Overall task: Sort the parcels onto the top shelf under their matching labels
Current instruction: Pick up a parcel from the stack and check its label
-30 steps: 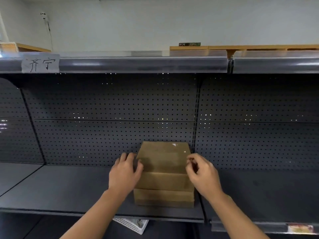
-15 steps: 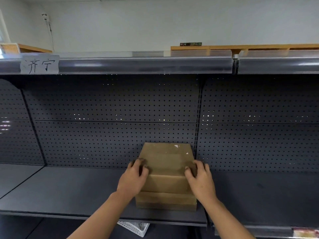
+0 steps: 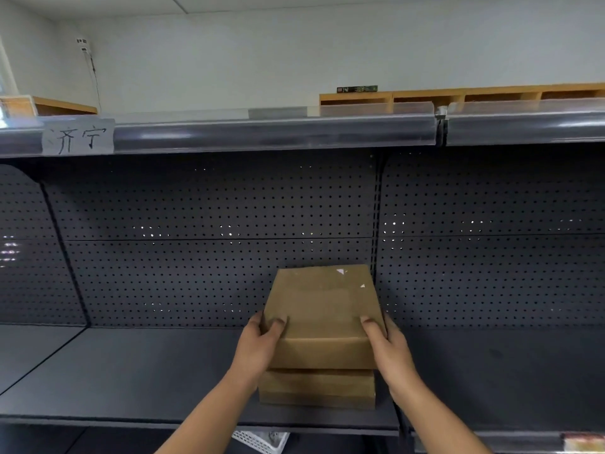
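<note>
As hands [image 3: 262,347] grip, lower parcel [image 3: 317,388] half-hidden

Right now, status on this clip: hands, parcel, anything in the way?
Left hand and right hand clamped on top parcel. It sits on lower parcel, middle shelf. Label up left. Path clear.

One head-worn camera (wide-angle) faces the shelf unit [image 3: 131,371] squarely, close in, angled slightly upward, taking in the top shelf edge [image 3: 262,132] above the grip.
</note>
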`<control>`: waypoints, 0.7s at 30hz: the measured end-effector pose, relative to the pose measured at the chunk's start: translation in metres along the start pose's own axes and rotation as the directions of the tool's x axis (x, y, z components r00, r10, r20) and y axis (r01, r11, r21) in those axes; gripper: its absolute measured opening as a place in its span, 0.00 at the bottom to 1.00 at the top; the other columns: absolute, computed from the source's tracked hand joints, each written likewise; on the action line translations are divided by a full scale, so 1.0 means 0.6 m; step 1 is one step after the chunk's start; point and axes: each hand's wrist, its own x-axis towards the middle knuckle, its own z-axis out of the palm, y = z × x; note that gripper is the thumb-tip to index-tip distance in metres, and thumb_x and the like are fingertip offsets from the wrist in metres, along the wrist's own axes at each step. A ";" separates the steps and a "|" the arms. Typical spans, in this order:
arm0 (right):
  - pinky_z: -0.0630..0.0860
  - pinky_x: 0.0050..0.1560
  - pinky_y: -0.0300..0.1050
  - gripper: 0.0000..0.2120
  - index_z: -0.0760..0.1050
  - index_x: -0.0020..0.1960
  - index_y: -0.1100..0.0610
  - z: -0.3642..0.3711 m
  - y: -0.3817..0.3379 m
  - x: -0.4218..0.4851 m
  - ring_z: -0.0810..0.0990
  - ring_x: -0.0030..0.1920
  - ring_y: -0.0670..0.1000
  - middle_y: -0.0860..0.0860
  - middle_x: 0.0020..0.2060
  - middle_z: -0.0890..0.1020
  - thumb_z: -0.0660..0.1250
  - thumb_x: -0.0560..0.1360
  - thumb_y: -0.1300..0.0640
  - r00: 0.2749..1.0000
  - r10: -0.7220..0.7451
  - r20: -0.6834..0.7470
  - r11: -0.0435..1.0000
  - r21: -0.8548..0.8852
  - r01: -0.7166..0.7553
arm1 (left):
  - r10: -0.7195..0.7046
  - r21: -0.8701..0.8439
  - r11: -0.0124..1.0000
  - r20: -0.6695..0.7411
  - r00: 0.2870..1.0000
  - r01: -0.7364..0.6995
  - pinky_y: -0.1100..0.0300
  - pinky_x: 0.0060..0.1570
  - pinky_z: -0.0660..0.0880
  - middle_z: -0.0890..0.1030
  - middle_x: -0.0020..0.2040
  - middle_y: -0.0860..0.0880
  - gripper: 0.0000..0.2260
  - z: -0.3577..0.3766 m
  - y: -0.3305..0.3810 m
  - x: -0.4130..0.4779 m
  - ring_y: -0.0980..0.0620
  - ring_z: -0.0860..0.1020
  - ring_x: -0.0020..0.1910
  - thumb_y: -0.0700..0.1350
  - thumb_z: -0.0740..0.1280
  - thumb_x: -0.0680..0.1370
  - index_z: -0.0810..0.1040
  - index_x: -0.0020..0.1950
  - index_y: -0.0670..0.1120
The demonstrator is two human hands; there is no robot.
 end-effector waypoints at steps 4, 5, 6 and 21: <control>0.72 0.76 0.60 0.31 0.69 0.81 0.48 -0.008 -0.032 -0.007 0.76 0.70 0.53 0.51 0.73 0.75 0.66 0.81 0.41 0.990 -0.135 -0.034 0.991 0.015 0.135 | 0.087 -0.005 0.996 0.015 0.996 -0.087 0.57 0.66 0.72 0.77 0.73 0.49 0.32 -0.004 0.005 -0.023 0.50 0.76 0.67 0.56 0.69 0.84 0.65 0.84 0.44; 0.71 0.77 0.59 0.32 0.68 0.82 0.49 -0.010 -0.039 -0.011 0.76 0.70 0.52 0.50 0.73 0.75 0.66 0.81 0.40 0.988 -0.148 -0.032 0.989 0.015 0.148 | 0.112 -0.005 0.994 0.017 0.994 -0.111 0.57 0.65 0.71 0.77 0.73 0.50 0.33 -0.005 0.006 -0.028 0.51 0.76 0.67 0.56 0.69 0.84 0.65 0.84 0.44; 0.72 0.76 0.58 0.32 0.69 0.82 0.48 -0.012 -0.044 -0.014 0.77 0.70 0.51 0.50 0.73 0.76 0.66 0.80 0.39 0.988 -0.150 -0.032 0.988 0.024 0.151 | 0.135 -0.014 0.991 0.020 0.991 -0.135 0.57 0.65 0.71 0.76 0.72 0.50 0.33 -0.005 0.008 -0.035 0.51 0.75 0.66 0.57 0.68 0.84 0.64 0.85 0.45; 0.79 0.55 0.28 0.26 0.71 0.73 0.43 -0.101 -0.069 -0.081 0.83 0.59 0.33 0.43 0.66 0.82 0.72 0.77 0.53 0.954 -0.186 0.236 0.981 -0.003 0.192 | 0.014 -0.243 0.970 0.122 0.992 0.016 0.52 0.54 0.80 0.85 0.63 0.50 0.19 -0.053 0.010 -0.090 0.49 0.83 0.60 0.53 0.69 0.84 0.75 0.74 0.51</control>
